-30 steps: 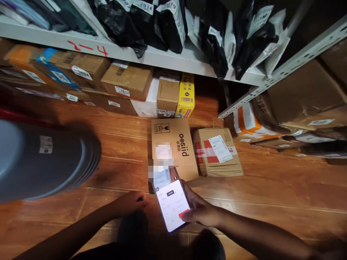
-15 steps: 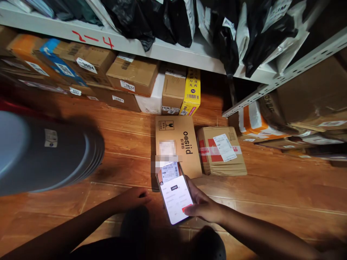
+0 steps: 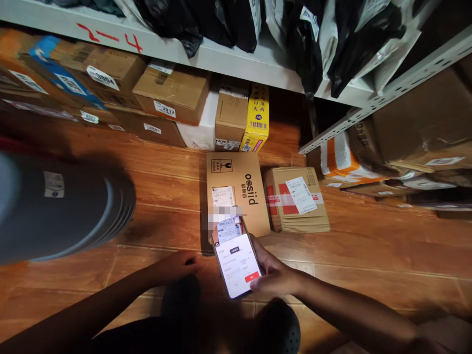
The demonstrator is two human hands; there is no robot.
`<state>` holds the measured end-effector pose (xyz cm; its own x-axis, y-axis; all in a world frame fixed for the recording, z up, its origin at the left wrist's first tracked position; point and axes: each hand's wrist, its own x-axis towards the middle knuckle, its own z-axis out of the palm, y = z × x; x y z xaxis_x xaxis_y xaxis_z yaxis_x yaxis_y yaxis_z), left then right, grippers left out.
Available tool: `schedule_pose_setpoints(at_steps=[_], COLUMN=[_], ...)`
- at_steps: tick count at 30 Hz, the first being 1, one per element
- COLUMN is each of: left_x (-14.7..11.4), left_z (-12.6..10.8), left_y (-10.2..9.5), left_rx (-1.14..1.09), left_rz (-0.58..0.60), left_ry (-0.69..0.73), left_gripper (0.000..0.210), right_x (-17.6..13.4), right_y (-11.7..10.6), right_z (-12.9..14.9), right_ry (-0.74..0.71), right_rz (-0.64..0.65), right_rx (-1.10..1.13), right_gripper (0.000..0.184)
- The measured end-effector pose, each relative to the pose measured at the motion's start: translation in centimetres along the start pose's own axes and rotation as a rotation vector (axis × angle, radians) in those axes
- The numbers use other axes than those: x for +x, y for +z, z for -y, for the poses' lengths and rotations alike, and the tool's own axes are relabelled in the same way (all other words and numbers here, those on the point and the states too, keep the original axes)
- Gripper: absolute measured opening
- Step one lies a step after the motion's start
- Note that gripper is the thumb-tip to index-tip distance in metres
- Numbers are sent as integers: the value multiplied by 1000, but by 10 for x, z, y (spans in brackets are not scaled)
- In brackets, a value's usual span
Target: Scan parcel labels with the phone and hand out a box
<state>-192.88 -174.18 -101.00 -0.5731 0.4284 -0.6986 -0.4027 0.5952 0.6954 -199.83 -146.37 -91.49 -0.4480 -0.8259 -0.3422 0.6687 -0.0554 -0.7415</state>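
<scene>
My right hand [image 3: 275, 273] grips a smartphone [image 3: 238, 268], its thumb near a red button on the lit screen. The phone's upper screen shows a camera picture of a label. Below the phone, a brown carton [image 3: 254, 221] printed "oosiid" lies on the floor, with a white shipping label [image 3: 223, 195] partly blurred out. My left hand [image 3: 175, 267] hangs left of the phone, its fingers loosely curled and nothing visible in them. To the right of the carton sits a smaller brown box [image 3: 295, 221] with red and white tape and a white label.
A shelf [image 3: 228, 69] marked "2-4" bears black and white parcel bags [image 3: 217, 24]. Numbered cartons [image 3: 173, 93] and a yellow box [image 3: 257, 118] stand beneath it. A grey bin [image 3: 88, 216] is on the left, and more boxes [image 3: 413, 128] are stacked right.
The view has shifted slightly, so the shelf and boxes sit a little further left and up. My right hand still grips the phone over the carton. The red button now shows more clearly.
</scene>
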Motion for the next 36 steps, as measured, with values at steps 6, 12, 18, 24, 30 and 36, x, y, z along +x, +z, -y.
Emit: schedule_pose_setpoints(at_steps=[6,12,18,24,30,36], left_x=[7,11,13,24,40,81], left_z=[7,-1,-4,17,17,0], left_y=[4,3,2,7,7,-5], left_rx=[17,70,75,22,69,170], left_rz=[-2,13,4,-48,-321,-512], left_ry=[21,-33,-43,-50,-61,45], left_gripper=[35,40,48,46,64,119], right_x=[-10,-22,-42,-53,-58,-63], right_y=[-9,-21,-35,-47,-55,-64], right_z=[1,-2,1,5,5,-6], right_ry=[-10,-16,2,-39,-71,-32], right_rz=[-27,-64,-177,-213,-199,-226], right_rx=[-128,-123,-59,-31,-9,51], right_gripper=[72,75,81,84,75,79])
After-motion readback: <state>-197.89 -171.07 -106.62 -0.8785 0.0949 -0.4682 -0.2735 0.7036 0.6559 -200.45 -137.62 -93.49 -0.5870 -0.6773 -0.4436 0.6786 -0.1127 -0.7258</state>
